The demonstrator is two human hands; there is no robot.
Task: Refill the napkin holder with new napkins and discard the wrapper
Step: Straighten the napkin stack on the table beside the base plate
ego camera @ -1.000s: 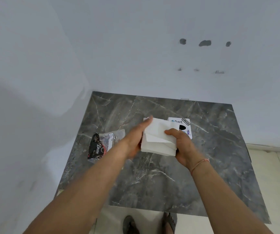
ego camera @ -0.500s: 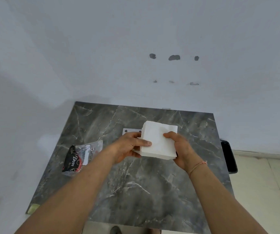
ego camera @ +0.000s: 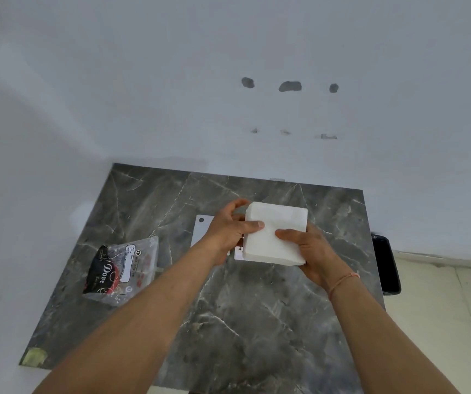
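Observation:
A thick white stack of napkins (ego camera: 275, 233) is held above the middle of the dark marble table (ego camera: 245, 322). My left hand (ego camera: 228, 231) grips the stack's left edge, thumb on top. My right hand (ego camera: 307, 247) holds its right and near side, thumb on top. Beneath the stack and hands lies a white flat napkin holder (ego camera: 201, 230) with a dark hole at its corner, mostly hidden. The clear plastic wrapper (ego camera: 123, 268) with black and red "Dove" print lies on the table's left side, apart from both hands.
White walls close in behind and to the left of the table. A black bin (ego camera: 386, 265) stands on the floor beside the table's right edge. A scrap of yellowish tape (ego camera: 33, 358) sticks to the near left corner.
The loose top napkins have been squared into a neat stack. My left hand shifted from the top of the stack to its left edge. The camera tilted up, so the table sits lower in view.

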